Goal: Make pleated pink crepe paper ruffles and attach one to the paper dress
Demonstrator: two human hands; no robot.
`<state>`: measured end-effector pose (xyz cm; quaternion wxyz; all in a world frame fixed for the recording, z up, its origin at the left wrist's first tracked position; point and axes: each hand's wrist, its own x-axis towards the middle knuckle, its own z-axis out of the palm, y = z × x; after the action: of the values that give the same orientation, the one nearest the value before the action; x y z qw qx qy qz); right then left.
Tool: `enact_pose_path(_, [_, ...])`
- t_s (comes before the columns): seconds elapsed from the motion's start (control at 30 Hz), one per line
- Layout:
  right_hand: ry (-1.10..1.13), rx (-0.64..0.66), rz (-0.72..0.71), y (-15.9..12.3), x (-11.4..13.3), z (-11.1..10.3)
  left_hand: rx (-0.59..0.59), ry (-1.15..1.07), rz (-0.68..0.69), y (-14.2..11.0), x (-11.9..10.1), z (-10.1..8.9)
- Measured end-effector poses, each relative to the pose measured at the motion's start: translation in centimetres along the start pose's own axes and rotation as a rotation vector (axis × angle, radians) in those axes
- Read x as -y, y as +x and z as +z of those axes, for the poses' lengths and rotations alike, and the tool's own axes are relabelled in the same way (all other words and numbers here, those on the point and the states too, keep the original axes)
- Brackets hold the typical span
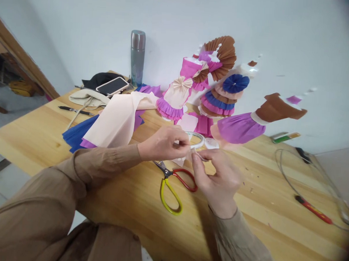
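Brown sleeves [241, 243] reach over the table [281, 218]: the left hand [165, 143] appears pinched on the rim of the tape [202, 141], while the right hand [219, 177] has thumb and finger closed on a pale bit [193, 150], seemingly its loose end. That roll is between the two hands, just beyond the scissors [166, 173] and near the paper dresses [243, 128]. Working the end free looks like the step in hand, and the next move seems to call for a firm hold and gentle pull.
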<state>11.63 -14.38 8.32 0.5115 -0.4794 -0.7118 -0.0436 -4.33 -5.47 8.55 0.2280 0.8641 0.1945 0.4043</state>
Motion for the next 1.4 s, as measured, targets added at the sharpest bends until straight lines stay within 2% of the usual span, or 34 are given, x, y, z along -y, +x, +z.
enact_pose_path(0.17, [-0.035, -0.002, 0.047, -0.3, -0.3, 0.1, 0.010, 0.047, 0.030, 0.0, 0.1, 0.1])
enact_pose_path(0.33, [-0.048, 0.052, -0.015, -0.5, -0.4, 0.2, 0.012, 0.072, 0.041, -0.2, 0.1, 0.3])
enact_pose_path(0.47, [-0.024, 0.072, -0.010, -0.5, -0.5, 0.0, 0.009, 0.077, 0.025, -0.3, 0.0, 0.5])
enact_pose_path(0.57, [0.054, 0.066, 0.090, -0.6, -0.4, 0.0, 0.000, 0.080, 0.038, -0.3, 0.0, 0.5])
enact_pose_path(0.7, [0.154, 0.040, 0.360, -0.8, -0.3, 0.2, -0.003, 0.091, 0.090, -0.3, -0.1, 0.4])
enact_pose_path(0.8, [0.256, 0.018, 0.493, -0.9, -0.3, 0.4, 0.013, 0.092, 0.111, -0.3, -0.3, 0.3])
enact_pose_path(0.97, [0.355, 0.015, 0.556, -0.7, -0.5, 0.5, -0.002, 0.089, 0.150, -0.2, -0.4, 0.1])
enact_pose_path(1.1, [0.412, 0.002, 0.604, -0.6, -0.4, 0.7, 0.009, 0.103, 0.131, -0.3, -0.5, 0.2])
enact_pose_path(1.27, [0.630, -0.007, 0.659, -0.7, -0.4, 1.2, -0.009, 0.103, 0.145, -0.4, -0.4, 0.3])
enact_pose_path(1.4, [0.718, -0.033, 0.716, -1.1, -0.4, 1.5, -0.025, 0.084, 0.158, -0.4, -0.4, 0.4])
